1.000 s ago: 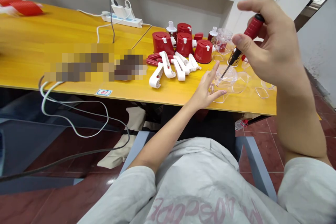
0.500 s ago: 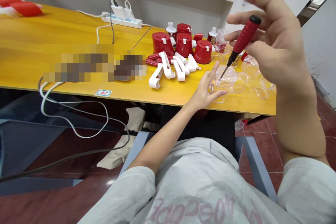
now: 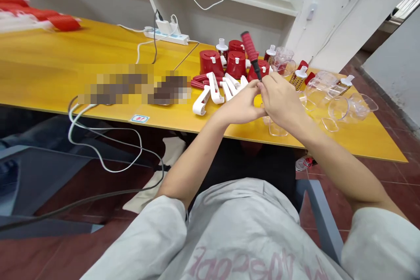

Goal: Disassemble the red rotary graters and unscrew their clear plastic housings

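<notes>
My right hand (image 3: pixel 281 101) grips a red-handled screwdriver (image 3: pixel 250 51) low on its shaft, the handle sticking up and tilted left. My left hand (image 3: pixel 241 106) is curled beside it, fingertips touching the right hand over a clear plastic part (image 3: pixel 276 127) on the yellow table (image 3: pixel 65 61). What the left fingers pinch is hidden. Both hands sit near the table's front edge.
Behind the hands lie several white curved handles (image 3: pixel 213 89) and red housings (image 3: pixel 211 62). Clear plastic cups (image 3: pixel 348 107) stand to the right. A white power strip (image 3: pixel 166 35) with cables sits at the back. A white cable (image 3: pixel 98 140) hangs off the front edge.
My right hand dropped from high at the right down to the table with the screwdriver and met the left hand. The camera view shifted, so everything sits further right.
</notes>
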Demonstrator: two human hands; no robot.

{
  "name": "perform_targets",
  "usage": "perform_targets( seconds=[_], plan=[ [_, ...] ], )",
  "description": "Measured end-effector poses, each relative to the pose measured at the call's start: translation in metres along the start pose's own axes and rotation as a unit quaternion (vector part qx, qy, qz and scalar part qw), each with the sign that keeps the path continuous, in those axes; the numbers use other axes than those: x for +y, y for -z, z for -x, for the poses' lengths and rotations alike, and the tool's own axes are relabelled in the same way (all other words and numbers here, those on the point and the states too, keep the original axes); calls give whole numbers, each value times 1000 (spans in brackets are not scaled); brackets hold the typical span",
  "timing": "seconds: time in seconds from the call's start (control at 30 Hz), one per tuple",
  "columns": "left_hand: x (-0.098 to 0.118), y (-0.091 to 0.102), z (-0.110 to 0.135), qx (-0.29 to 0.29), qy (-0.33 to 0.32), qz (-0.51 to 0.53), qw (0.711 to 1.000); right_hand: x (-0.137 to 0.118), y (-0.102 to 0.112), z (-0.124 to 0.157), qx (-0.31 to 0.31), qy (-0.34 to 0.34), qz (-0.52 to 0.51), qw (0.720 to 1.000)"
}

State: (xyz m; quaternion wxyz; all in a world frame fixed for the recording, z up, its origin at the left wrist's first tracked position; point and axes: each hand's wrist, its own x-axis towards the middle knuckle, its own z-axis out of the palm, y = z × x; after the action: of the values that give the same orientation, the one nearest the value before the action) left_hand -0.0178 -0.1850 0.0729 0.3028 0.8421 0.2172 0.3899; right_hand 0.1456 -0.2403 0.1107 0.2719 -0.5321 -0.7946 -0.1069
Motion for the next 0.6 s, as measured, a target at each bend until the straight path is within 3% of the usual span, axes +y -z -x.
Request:
perform_targets(
  seconds=[0.1,0.27,0.4,0.6],
  plan=[
    [6,-4,-6,7,31,66,997,11,2,-5,31,2,-18,999],
    [4,-22,-12,26,17,121,992,35,11,2,107,-20,-141,984],
    [-3,-29,-12,49,26,96,994,52,10,9,98,-30,-189,977],
    [-13,-35,-4,40,3,96,995,65,14,15,103,5,-264,959]
  ],
)
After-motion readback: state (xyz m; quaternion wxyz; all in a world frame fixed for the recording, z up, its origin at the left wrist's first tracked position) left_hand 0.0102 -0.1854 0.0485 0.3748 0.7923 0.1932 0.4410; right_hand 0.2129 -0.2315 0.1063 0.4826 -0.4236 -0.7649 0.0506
